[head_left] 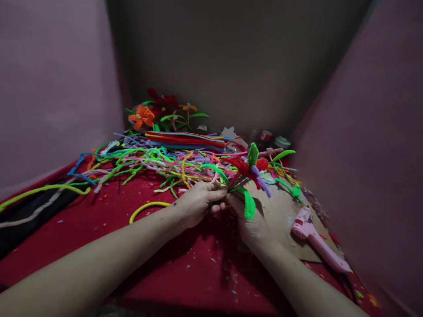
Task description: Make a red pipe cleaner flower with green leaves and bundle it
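Both my hands meet above the middle of the red-covered table, closed around the stems of a pipe-cleaner flower (243, 167). It has red and purple petals above and green leaves (249, 203) spreading at the sides. My left hand (201, 202) pinches the stems between thumb and fingers. My right hand (253, 224) grips them from the other side, its fingers partly hidden behind the leaf. Just beyond the hands lies a wide tangle of loose colored pipe cleaners (148, 160).
A pink glue gun (319, 242) rests on a cardboard sheet (284, 220) at the right. Behind the tangle lies a bundle of straight pipe cleaners (185, 140). An orange flower (142, 116) stands at the back left. Scraps dot the red cloth (172, 273).
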Demonstrator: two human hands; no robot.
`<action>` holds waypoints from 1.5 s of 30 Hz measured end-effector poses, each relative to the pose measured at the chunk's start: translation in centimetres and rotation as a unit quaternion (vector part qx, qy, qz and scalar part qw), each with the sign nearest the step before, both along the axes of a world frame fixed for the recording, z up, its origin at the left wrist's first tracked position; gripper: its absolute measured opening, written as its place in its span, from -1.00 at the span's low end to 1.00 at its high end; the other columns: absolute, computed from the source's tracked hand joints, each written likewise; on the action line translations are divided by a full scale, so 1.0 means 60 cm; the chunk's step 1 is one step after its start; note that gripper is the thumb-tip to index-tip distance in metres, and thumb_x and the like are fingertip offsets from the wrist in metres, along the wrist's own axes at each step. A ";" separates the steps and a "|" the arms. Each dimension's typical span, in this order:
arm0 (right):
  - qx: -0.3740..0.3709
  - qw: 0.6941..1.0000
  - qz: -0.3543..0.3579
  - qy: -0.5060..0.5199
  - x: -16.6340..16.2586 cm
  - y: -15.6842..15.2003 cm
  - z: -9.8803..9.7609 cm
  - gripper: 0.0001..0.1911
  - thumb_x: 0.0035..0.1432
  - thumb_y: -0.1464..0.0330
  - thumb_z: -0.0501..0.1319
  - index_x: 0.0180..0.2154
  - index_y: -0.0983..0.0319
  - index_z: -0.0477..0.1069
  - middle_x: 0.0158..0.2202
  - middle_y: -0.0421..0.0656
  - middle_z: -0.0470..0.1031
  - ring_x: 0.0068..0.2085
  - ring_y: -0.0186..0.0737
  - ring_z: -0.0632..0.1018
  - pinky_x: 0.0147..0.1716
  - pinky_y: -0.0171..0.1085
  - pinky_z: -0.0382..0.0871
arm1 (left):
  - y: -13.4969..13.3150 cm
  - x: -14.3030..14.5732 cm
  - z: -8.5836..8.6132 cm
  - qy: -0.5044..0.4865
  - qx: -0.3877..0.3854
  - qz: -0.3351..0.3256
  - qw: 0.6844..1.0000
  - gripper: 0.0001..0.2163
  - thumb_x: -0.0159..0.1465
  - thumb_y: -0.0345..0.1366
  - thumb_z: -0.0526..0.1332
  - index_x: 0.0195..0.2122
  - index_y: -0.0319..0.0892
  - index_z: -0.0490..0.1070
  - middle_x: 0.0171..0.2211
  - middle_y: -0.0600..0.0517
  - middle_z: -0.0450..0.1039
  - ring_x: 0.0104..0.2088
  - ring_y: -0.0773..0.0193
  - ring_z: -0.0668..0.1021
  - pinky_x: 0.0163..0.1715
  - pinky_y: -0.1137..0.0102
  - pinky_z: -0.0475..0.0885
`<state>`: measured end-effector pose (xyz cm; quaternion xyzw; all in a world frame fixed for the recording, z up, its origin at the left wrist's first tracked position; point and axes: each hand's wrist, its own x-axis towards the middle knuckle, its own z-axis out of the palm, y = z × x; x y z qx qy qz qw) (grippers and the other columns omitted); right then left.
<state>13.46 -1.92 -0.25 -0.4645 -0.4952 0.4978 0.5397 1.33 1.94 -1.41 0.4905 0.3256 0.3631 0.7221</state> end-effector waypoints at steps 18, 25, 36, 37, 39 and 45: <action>0.021 0.985 0.090 0.149 0.027 0.007 -0.038 -0.75 -0.14 0.35 0.30 -0.30 0.18 0.48 -0.44 -0.22 0.52 -0.35 -0.14 0.50 -0.40 -0.22 0.35 | -0.018 -0.004 0.003 -0.132 -0.042 -0.131 0.982 -0.78 0.06 -0.22 0.26 -0.54 -0.25 0.27 -0.72 0.20 0.17 -0.76 0.60 0.03 -0.65 0.53 0.11; -0.007 0.973 0.068 0.219 0.012 0.008 -0.033 -0.95 -0.10 0.37 0.28 -0.47 0.20 0.49 -0.60 -0.25 0.45 -0.52 -0.24 0.47 -0.49 -0.27 0.32 | -0.022 0.001 0.027 0.011 0.102 -0.026 0.994 -0.70 0.15 -0.20 0.17 -0.65 -0.26 0.28 -0.75 0.14 0.21 -0.73 0.52 0.21 -0.68 0.55 0.09; -0.005 0.976 0.030 0.214 0.002 0.005 -0.041 -0.94 -0.04 0.37 0.26 -0.45 0.23 0.45 -0.60 -0.28 0.35 -0.61 -0.41 0.30 -0.61 -0.37 0.16 | -0.032 0.011 0.015 -0.001 0.155 0.099 0.983 -0.92 0.21 -0.31 0.08 -0.29 -0.16 0.20 -0.55 0.15 0.35 -0.59 0.39 0.42 -0.52 0.46 0.35; -0.006 0.975 0.023 0.220 0.002 0.005 -0.041 -0.95 -0.05 0.38 0.27 -0.45 0.22 0.46 -0.58 -0.28 0.36 -0.59 -0.41 0.30 -0.60 -0.38 0.17 | -0.033 0.010 0.013 0.017 0.175 0.111 0.978 -0.91 0.22 -0.31 0.05 -0.25 -0.15 0.19 -0.49 0.13 0.36 -0.56 0.39 0.44 -0.50 0.45 0.37; -0.014 0.973 0.016 0.230 0.002 0.006 -0.042 -0.93 -0.07 0.38 0.28 -0.42 0.19 0.47 -0.53 -0.27 0.40 -0.54 -0.38 0.33 -0.55 -0.37 0.21 | -0.034 0.006 0.008 0.077 0.249 0.133 0.956 -0.87 0.25 -0.32 -0.01 -0.18 -0.14 0.19 -0.40 0.09 0.36 -0.48 0.37 0.46 -0.44 0.43 0.39; -0.042 0.971 -0.009 0.235 0.003 0.009 -0.039 -0.92 -0.09 0.34 0.28 -0.46 0.20 0.45 -0.50 -0.26 0.43 -0.51 -0.33 0.38 -0.53 -0.35 0.24 | -0.030 -0.002 -0.016 0.297 0.613 0.150 0.716 -0.81 0.23 -0.45 0.01 -0.12 -0.22 0.21 -0.26 -0.05 0.37 -0.24 0.26 0.44 -0.24 0.35 0.37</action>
